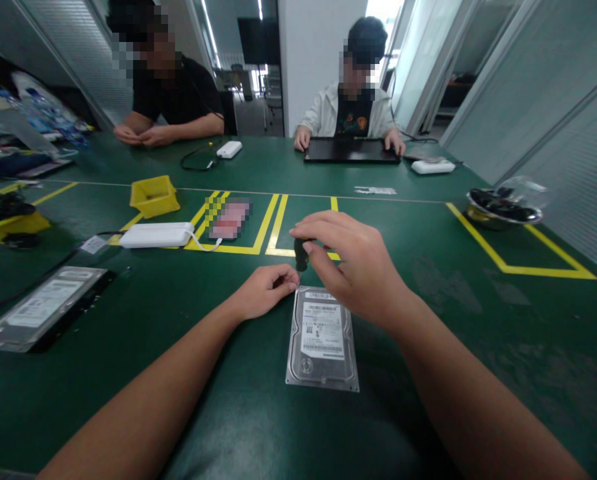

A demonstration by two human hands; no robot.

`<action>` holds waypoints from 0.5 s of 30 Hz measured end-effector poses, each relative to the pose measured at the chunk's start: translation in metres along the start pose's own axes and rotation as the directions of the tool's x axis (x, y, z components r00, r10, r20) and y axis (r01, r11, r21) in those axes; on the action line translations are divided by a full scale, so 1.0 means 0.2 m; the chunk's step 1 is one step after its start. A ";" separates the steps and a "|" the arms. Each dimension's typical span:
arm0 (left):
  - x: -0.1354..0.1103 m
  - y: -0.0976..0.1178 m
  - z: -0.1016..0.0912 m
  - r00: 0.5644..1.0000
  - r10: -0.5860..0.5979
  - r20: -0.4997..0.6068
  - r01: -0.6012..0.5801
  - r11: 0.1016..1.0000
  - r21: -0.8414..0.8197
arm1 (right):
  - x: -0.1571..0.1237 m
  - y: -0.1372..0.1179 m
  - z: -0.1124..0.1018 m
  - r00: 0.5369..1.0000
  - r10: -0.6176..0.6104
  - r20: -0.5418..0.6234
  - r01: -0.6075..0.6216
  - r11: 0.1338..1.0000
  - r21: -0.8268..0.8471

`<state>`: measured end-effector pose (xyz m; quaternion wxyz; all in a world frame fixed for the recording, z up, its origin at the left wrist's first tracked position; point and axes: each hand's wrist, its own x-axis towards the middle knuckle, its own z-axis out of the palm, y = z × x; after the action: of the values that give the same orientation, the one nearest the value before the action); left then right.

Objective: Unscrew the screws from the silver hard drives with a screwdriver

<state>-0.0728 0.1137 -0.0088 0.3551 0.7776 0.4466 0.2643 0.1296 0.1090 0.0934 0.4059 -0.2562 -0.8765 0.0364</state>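
Observation:
A hard drive (323,340) lies label side up on the green table in front of me. My right hand (353,260) grips the dark handle of a screwdriver (302,255) from above. The screwdriver stands nearly upright, its tip at the drive's far left corner. Close beside that tip, my left hand (268,291) is closed with thumb and fingertips together. Whether those fingertips hold the shaft, a screw or the drive's edge is too small to tell.
Another hard drive (48,300) lies on the left. A white power bank (156,235) is cabled to a blurred phone (230,220), near a yellow bin (153,196). A metal bowl (503,207) stands at right. Across the table, one person holds a black panel (352,151).

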 end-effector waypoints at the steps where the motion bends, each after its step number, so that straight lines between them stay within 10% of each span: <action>1: 0.00 0.00 0.00 1.000 -0.003 -0.002 0.003 1.000 -0.001 | 0.00 0.00 0.00 1.000 -0.002 0.000 0.002 1.000 -0.001; 15: 0.00 0.00 0.00 1.000 -0.001 0.011 0.001 1.000 -0.005 | 0.00 0.00 0.00 1.000 0.022 0.006 -0.022 1.000 0.008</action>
<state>-0.0727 0.1141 -0.0089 0.3596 0.7778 0.4444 0.2611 0.1299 0.1080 0.0937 0.4040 -0.2643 -0.8746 0.0453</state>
